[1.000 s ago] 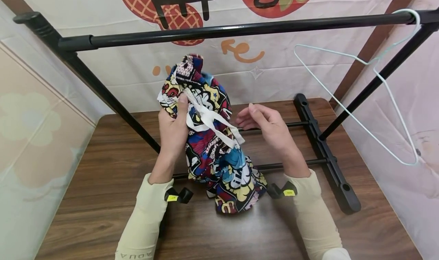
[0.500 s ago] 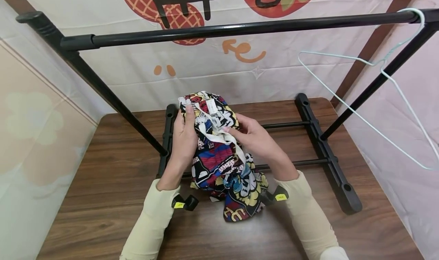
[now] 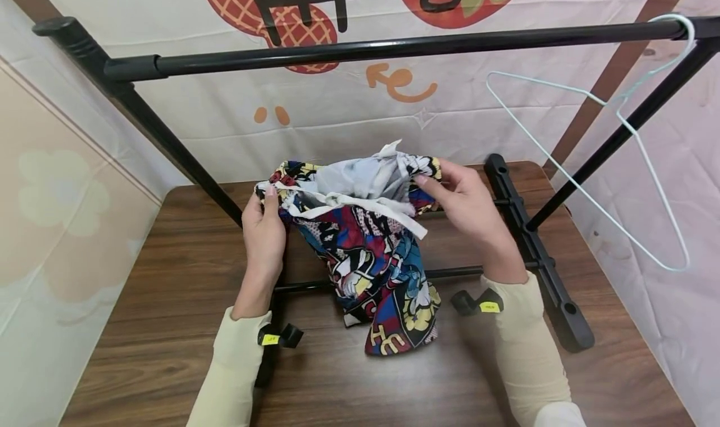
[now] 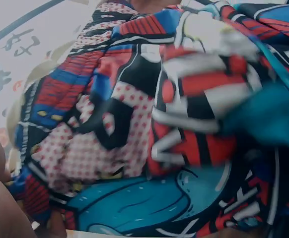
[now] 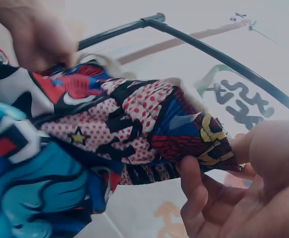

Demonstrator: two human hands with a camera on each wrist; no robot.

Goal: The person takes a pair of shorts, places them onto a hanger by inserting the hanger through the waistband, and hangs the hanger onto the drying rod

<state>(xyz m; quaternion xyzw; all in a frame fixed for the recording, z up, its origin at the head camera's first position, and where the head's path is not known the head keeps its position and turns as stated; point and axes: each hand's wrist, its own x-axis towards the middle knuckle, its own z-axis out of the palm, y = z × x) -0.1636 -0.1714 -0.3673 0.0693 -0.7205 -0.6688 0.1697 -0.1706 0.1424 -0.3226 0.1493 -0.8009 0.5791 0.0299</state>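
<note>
A pair of brightly printed shorts (image 3: 365,258) with a white drawstring (image 3: 388,209) hangs between my two hands, its waist stretched wide and its pale lining (image 3: 354,178) showing. My left hand (image 3: 264,236) pinches one end of the waistband, thumb on top. At the opposite end, my right hand (image 3: 472,205) grips the waistband between thumb and fingers; the right wrist view shows that hand (image 5: 273,168) with its fingertips on the gathered edge. Printed cloth (image 4: 119,129) fills most of the left wrist view. The legs of the shorts droop toward the tabletop, overlapping each other.
A black rack stands on the wooden table (image 3: 169,327), its top bar (image 3: 394,49) crossing beyond my hands. From the bar's right end hangs a light blue wire hanger (image 3: 585,183). The rack's foot (image 3: 540,258) lies right of my right hand. A printed cloth backdrop (image 3: 467,120) hangs behind.
My right hand first came in to the waistband, then pulled it away to the right. My left hand shifted left. The bunched waist of the shorts has opened out sideways.
</note>
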